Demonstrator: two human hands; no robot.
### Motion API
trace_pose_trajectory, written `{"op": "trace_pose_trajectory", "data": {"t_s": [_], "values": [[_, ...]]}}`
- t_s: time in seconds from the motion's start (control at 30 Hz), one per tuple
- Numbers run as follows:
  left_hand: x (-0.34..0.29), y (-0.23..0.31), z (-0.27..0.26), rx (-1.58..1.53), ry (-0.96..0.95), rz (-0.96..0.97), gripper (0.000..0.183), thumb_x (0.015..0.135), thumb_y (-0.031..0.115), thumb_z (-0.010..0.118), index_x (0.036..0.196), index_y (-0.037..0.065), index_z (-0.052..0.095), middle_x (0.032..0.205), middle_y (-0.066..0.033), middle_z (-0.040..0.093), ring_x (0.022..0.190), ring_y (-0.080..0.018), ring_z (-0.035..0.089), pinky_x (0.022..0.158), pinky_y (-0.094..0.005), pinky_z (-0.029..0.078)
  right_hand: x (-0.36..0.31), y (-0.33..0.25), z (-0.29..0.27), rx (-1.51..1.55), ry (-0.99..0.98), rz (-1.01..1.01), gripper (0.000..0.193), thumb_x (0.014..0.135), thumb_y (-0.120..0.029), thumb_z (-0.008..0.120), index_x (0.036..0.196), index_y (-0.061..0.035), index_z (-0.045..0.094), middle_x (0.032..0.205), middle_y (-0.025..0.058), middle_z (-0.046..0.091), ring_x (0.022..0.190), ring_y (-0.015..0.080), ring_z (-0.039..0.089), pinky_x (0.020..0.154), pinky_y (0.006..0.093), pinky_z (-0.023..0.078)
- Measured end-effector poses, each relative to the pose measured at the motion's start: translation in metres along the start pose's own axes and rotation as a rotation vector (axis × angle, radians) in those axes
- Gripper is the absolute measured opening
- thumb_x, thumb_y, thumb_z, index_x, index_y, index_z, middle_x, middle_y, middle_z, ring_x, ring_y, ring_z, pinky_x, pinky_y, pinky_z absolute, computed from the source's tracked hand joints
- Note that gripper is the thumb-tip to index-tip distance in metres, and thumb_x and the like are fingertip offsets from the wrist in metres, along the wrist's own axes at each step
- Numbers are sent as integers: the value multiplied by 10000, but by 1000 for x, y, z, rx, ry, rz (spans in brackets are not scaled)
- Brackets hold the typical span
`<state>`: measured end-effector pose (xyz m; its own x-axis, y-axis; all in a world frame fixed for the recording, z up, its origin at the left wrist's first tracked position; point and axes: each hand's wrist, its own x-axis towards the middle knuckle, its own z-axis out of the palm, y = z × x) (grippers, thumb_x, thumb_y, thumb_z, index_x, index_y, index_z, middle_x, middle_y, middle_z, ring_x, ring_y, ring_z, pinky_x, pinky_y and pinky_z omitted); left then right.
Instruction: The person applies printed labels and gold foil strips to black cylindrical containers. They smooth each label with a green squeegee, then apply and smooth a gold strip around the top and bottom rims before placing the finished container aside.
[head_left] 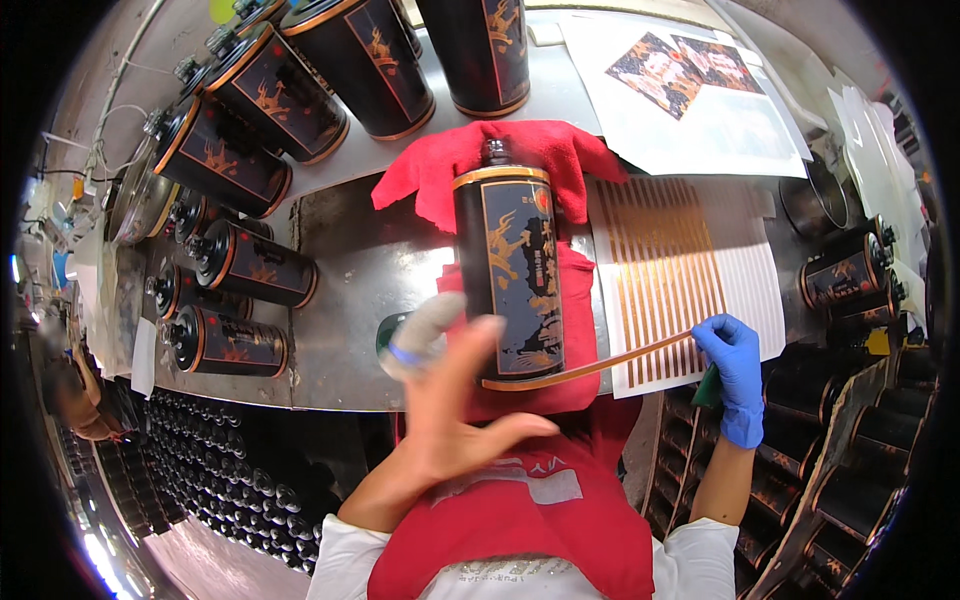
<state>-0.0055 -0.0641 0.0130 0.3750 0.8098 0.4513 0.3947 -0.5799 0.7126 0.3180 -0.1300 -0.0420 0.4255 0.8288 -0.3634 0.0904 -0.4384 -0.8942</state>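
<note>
A black bottle (515,280) with gold and red decoration lies on red cloth (580,300), its neck pointing away from me. My right hand (730,365), in a blue glove, pinches one end of a thin gold adhesive strip (625,357). From there the strip slants down leftward to the bottle's near end, where it touches the rim. Something green (707,388) shows beneath the gloved palm. My left hand (445,410) hovers left of the bottle's near end, slightly blurred, fingers spread with nothing in them. Pale covers and a blue band wrap some of its fingers.
A striped sheet of gold strips (668,270) lies right of the bottle, below printed papers (690,100). Several finished-looking black bottles (255,262) stand or lie at left and back. Racks of bottles (810,470) flank the table's lower right; many bottle necks (230,470) fill the lower left.
</note>
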Motion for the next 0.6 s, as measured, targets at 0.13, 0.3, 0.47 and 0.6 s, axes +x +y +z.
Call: {"op": "trace_pose_trajectory", "data": {"t_s": [0.13, 0.3, 0.47, 0.6], "values": [[15, -2, 22, 406, -295, 138, 839, 650, 269, 775, 1359, 43, 387, 1344, -297, 338, 1239, -470, 335, 1001, -570, 253, 1, 7, -1, -2, 5, -19, 85, 768, -74, 685, 774, -9, 630, 683, -12, 577, 614, 48, 510, 567, 191, 406], [-21, -42, 15, -24, -276, -216, 1022, 666, 241, 791, 1408, -40, 146, 1293, -309, 405, 1187, -449, 411, 947, -454, 370, -17, -15, 26, 46, -92, 40, 94, 751, -82, 703, 777, -19, 639, 678, -26, 574, 609, 33, 500, 554, 180, 395], [-23, -48, 3, 80, -225, -123, 1156, 615, 368, 821, 1408, -68, 102, 1340, -311, 345, 1161, -423, 430, 951, -420, 364, -27, -22, 52, 71, -157, 53, 96, 748, -83, 714, 790, -28, 647, 683, -27, 587, 606, 21, 492, 544, 165, 386], [1, -20, 8, 128, -188, 41, 1082, 605, 382, 832, 1391, -51, 227, 1421, -358, 139, 1335, -459, 188, 1071, -442, 203, -21, -16, 54, 101, -150, 85, 104, 741, -75, 724, 795, -28, 649, 685, -22, 593, 594, 22, 496, 536, 169, 391]]}}
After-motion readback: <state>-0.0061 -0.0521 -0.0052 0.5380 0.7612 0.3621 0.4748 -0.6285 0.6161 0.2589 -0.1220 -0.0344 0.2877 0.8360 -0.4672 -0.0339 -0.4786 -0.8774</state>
